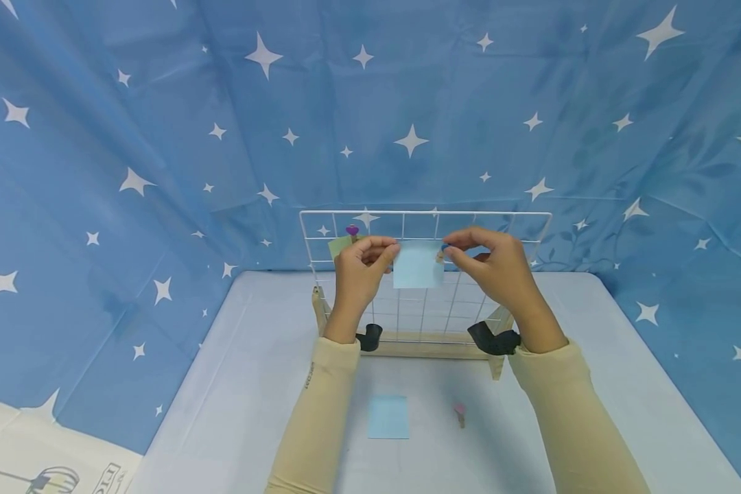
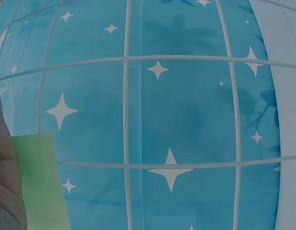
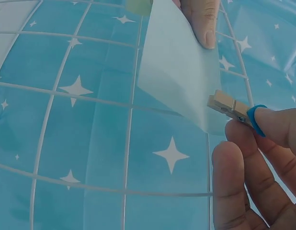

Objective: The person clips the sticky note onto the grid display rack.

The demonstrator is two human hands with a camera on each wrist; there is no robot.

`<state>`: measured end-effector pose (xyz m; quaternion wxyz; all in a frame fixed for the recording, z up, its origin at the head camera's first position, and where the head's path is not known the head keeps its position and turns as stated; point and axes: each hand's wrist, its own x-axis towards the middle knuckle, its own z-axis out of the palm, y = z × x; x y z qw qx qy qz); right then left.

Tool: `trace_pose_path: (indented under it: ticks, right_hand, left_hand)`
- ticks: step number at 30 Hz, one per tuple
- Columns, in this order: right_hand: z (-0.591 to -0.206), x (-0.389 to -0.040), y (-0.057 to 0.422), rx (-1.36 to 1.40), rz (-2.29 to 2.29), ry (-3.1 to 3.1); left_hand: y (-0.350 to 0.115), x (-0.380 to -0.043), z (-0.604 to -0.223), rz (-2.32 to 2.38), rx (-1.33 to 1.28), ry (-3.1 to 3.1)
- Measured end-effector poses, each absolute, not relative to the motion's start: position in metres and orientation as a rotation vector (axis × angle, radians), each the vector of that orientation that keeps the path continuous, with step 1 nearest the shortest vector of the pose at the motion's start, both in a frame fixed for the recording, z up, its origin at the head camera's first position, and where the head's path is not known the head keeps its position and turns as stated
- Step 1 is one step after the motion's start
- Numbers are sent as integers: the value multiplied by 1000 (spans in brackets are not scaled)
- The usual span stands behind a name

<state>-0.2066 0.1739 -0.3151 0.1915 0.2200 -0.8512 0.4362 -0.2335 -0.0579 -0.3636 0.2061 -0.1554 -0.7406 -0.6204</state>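
A light blue square of paper [image 1: 417, 271] is held up against the white wire grid [image 1: 457, 213]. My left hand [image 1: 361, 274] pinches its upper left corner between thumb and fingers. At the upper right edge of the paper, my right hand [image 1: 500, 264] pinches a small wooden clothespin [image 3: 228, 104] with a blue ornament, thumb on the ornament. The clothespin's tip is beside the paper's edge in the right wrist view; whether it bites the paper I cannot tell. Behind my left hand, a green paper [image 2: 40, 184] hangs on the grid, with a purple heart clothespin [image 1: 353, 230] at its top.
The grid stands in a wooden base [image 1: 429, 351] on the pale table [image 1: 272, 412]. Another light blue paper [image 1: 388, 417] lies in front of it, and a pink-topped clothespin [image 1: 460, 414] lies to its right. A blue star-patterned curtain [image 1: 179, 137] hangs behind.
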Motion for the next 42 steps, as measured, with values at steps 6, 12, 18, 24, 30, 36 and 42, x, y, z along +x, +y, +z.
trace_pose_path:
  ticks: [6, 12, 18, 24, 30, 36, 42]
  right_hand:
    - [-312, -209, 171, 635, 1213, -2367]
    - [-307, -211, 166, 648, 1220, -2333]
    - [-306, -213, 162, 659, 1214, -2280]
    - [-306, -218, 157, 683, 1166, -2201]
    - [-306, -222, 152, 655, 1047, -2188]
    - [-303, -224, 143, 641, 942, -2221]
    - [-300, -224, 136, 626, 896, -2256]
  left_hand:
    - [-57, -235, -364, -1713, -429, -2052]
    - [-55, -236, -366, -1720, -408, -2036]
    - [-54, -235, -365, -1712, -407, -2029]
    - [-54, -235, -366, -1710, -407, -2021]
    - [-52, -237, -369, -1707, -419, -2003]
    - [-51, -238, -370, -1697, -415, -1987]
    - [-49, -238, -369, -1703, -405, -1971]
